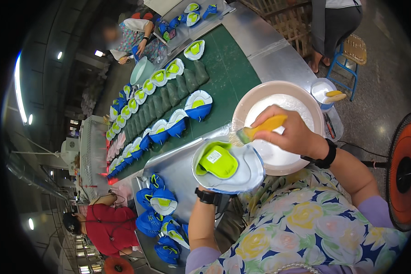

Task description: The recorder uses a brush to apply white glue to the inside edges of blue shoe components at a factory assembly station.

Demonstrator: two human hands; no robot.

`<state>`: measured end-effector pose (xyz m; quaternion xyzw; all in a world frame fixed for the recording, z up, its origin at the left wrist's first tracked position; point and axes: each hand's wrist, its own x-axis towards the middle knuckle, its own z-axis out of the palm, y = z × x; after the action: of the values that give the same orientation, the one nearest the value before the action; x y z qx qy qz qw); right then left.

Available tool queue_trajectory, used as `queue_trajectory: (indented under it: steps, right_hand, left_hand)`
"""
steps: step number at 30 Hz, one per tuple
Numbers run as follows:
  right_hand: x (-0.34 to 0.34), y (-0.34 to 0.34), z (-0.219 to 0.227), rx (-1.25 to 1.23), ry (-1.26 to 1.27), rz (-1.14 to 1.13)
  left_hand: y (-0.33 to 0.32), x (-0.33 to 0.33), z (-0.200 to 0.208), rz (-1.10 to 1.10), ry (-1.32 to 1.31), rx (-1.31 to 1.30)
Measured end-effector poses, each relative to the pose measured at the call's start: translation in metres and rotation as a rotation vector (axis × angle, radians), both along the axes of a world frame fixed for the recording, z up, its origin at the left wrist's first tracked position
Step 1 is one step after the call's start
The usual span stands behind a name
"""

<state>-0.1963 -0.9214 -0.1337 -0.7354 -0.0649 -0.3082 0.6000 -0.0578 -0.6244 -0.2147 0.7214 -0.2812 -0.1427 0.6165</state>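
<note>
My right hand (pixel 278 130) grips a brush (pixel 265 129) by its yellow handle. The bristles are at the rim of a shoe upper (pixel 249 171), close to the basin's edge. That upper is tilted with its pale underside facing up, and a bright lime piece with a white label (pixel 213 156) shows inside it. My left hand (pixel 202 189) holds the upper from beneath, its fingers hidden behind it. Beside my right hand stands a wide pinkish basin (pixel 243 102) with white liquid in it.
Rows of blue-and-lime shoe uppers (pixel 198 106) and dark foot-shaped pieces (pixel 189 80) lie on a green conveyor belt (pixel 228 59). More uppers (pixel 163 202) are piled at left. A tub with another brush (pixel 335 96) stands beyond the basin. An orange fan (pixel 404 171) is at right; other people work nearby.
</note>
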Motion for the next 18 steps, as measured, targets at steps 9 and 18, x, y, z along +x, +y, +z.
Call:
queue_trajectory:
  steps: [9,18]
  right_hand:
    - [0.015,0.022,0.021,-0.322,-0.400,0.228]
    - [0.015,-0.034,0.020,-0.241,0.374,0.138]
  left_hand:
    - [-0.035,-0.056,-0.015,-0.131,0.492,-0.254]
    - [-0.051,-0.035,0.012,-0.211,0.984,-0.517]
